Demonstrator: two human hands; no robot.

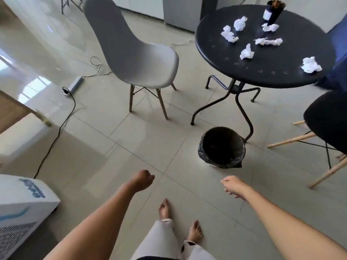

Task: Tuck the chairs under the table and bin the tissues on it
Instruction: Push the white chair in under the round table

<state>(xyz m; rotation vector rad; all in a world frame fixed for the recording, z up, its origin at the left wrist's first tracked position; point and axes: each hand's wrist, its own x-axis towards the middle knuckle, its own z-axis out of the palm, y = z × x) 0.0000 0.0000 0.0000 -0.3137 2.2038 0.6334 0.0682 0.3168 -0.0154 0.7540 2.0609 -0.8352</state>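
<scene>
A round black table (216, 53) stands at the upper right with several crumpled white tissues (247, 52) scattered on top. A grey shell chair (142, 61) stands to its left, pulled away from the table. A black chair (326, 119) with wooden legs stands at the right edge. A black lined bin (221, 147) sits on the floor by the table's legs. My left hand (143, 180) hangs low in front of me with fingers curled and nothing in it. My right hand (232, 185), also curled and empty, hovers below the bin.
A dark cup (274, 13) with a straw stands on the table's far side. A power strip (74, 85) and cables lie on the tiled floor at the left. A white appliance (22, 207) stands at the lower left. My bare feet (165, 210) are below.
</scene>
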